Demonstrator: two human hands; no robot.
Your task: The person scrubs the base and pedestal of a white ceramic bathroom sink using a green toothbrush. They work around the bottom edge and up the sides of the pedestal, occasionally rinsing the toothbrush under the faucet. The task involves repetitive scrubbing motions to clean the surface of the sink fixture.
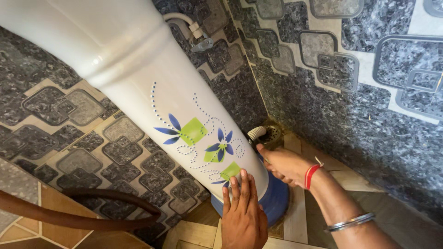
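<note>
— Start at the fingers. What are they doing?

— The left hand (242,214) lies flat against the foot of the pedestal (184,120), fingers (243,184) stretched out and released, holding nothing. The right hand (282,163) reaches round behind the pedestal, and its fingers are curled; something thin seems to sit in them, but I cannot tell what, or whether they truly grip it.

— Anything on that arm?

— A red thread (312,174) at the wrist and a metal bangle (350,222) further up the forearm.

— Is there a container near the hands?

— Only the floor drain (273,133) in the corner, just beyond the right hand. A white ribbed hose end (256,133) rests at its edge. What is inside the drain cannot be made out.

— And the pedestal itself?

— A white glossy column, standing on the floor (295,221) close to the corner of the two walls, widening toward the top. It carries a print of blue flowers, green squares and dotted curls. Its base (276,199) is a blue ring touching the floor.

— What else is around?

— A tiled wall (92,138) with grey square patterns, a white pipe with a valve (196,34) higher up, and a brown hose (69,216) curving at the lower left.
</note>
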